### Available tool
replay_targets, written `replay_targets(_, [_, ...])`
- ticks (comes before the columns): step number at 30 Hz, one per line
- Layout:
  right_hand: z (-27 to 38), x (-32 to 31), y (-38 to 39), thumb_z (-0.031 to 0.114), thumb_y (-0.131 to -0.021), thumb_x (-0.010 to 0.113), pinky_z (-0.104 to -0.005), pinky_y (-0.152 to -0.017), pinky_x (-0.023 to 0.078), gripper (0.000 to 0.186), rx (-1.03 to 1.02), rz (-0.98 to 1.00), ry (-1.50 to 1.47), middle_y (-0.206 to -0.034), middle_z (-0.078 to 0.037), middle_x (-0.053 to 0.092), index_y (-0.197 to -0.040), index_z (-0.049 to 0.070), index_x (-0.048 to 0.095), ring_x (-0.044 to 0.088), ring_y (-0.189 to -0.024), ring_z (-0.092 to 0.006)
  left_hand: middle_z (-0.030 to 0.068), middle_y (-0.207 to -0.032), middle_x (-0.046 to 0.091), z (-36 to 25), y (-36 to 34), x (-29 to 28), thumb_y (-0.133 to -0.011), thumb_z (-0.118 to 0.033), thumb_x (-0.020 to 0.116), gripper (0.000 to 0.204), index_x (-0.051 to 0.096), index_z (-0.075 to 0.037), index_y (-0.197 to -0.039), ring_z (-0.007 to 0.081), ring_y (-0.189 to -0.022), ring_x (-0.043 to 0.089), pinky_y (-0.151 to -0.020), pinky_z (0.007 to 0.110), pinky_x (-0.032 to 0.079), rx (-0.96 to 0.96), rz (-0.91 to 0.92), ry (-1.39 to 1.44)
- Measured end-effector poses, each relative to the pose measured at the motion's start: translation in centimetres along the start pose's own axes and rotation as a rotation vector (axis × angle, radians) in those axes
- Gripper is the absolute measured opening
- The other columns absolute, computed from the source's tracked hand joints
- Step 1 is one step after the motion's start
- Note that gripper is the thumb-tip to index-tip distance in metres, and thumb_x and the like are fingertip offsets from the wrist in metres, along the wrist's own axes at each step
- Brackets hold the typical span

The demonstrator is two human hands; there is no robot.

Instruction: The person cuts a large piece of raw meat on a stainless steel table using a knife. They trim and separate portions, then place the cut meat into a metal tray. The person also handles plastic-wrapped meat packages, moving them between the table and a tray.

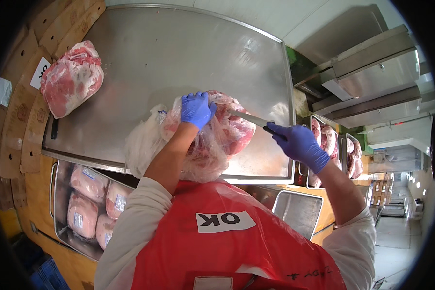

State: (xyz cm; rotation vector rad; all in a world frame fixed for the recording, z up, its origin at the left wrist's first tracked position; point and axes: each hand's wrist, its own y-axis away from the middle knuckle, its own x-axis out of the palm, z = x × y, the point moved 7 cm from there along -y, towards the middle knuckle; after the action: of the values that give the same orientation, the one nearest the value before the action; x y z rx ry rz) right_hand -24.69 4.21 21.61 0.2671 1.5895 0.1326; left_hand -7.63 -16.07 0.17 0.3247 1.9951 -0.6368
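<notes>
A large piece of raw meat (pixel 239 131) lies at the near side of a stainless steel table (pixel 179 53). Clear plastic bag (pixel 142 147) bunches around its left and near sides, leaving the right part bare. My left hand (pixel 196 110), in a blue glove, presses on top with its fingers curled over the plastic. In my right hand (pixel 298 146), also blue-gloved, is a knife (pixel 249 117) gripped by its dark handle. Its blade points left and its tip meets the meat's upper side, close to my left hand; the very tip is hard to see.
Another bare piece of meat (pixel 72 79) sits at the table's far left, beside stacked cardboard boxes (pixel 21 111). Below left, a metal bin (pixel 57 212) holds several wrapped pieces. Metal trays of meat (pixel 326 140) stand right; another metal tray (pixel 298 210) is near my right arm.
</notes>
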Motion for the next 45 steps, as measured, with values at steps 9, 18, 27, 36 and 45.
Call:
replay_targets(9, [3.6,-6.1,-11.3,0.027,-0.099,0.070,-0.0497,-0.078,0.057,0.027,-0.117,0.366,0.220,-0.085,-0.021,0.073,-0.120,0.014,0.080,0.072,-0.082,-0.0409,0.0124,-0.113,0.070,0.5,-0.4,0.5,-0.093,-0.034,0.062,0.036,0.069,-0.008,-0.117,0.0339,-0.102,0.065,-0.096,0.050,0.048,-0.003,0.046,0.073])
replay_targets(18, [-2.8,3.7,-7.7,0.035,-0.103,0.065,-0.0520,-0.060,0.054,0.051,-0.079,0.250,0.001,-0.072,-0.018,0.068,-0.153,0.029,0.057,0.070,-0.066,-0.0386,0.0124,-0.105,0.071,0.7,-1.2,0.6,-0.092,-0.032,0.061,0.032,0.068,-0.006,-0.111,0.0339,-0.097,0.065,-0.093,0.050,0.048,-0.061,0.093,0.076])
replay_targets(27, [-5.0,14.2,-0.9,0.025,-0.102,0.070,-0.0500,-0.055,0.053,0.055,-0.005,-0.120,-0.297,-0.073,-0.015,0.064,-0.154,0.033,0.056,0.066,-0.059,-0.0356,0.0134,-0.104,0.077,0.4,-0.8,-0.8,-0.089,-0.028,0.066,0.032,0.076,-0.005,-0.110,0.0336,-0.094,0.070,-0.090,0.050,0.050,0.024,-0.172,0.123])
replay_targets(36, [-5.1,21.4,1.0,0.020,-0.097,0.077,-0.0473,-0.047,0.048,0.058,-0.020,-0.469,-0.360,-0.068,-0.013,0.061,-0.152,0.029,0.061,0.060,-0.050,-0.0331,0.0142,-0.101,0.076,-0.5,-1.1,-0.2,-0.090,-0.033,0.064,0.037,0.074,-0.007,-0.114,0.0363,-0.096,0.070,-0.090,0.052,0.051,0.004,-0.009,0.015])
replay_targets(45, [-1.4,12.8,5.1,0.032,-0.102,0.067,-0.0529,-0.065,0.057,0.049,0.071,-0.271,-0.287,-0.082,-0.018,0.070,-0.151,0.034,0.059,0.070,-0.070,-0.0390,0.0158,-0.114,0.075,-0.7,-0.8,1.3,-0.090,-0.036,0.065,0.042,0.072,-0.007,-0.119,0.0374,-0.106,0.070,-0.099,0.052,0.050,0.109,-0.012,0.038])
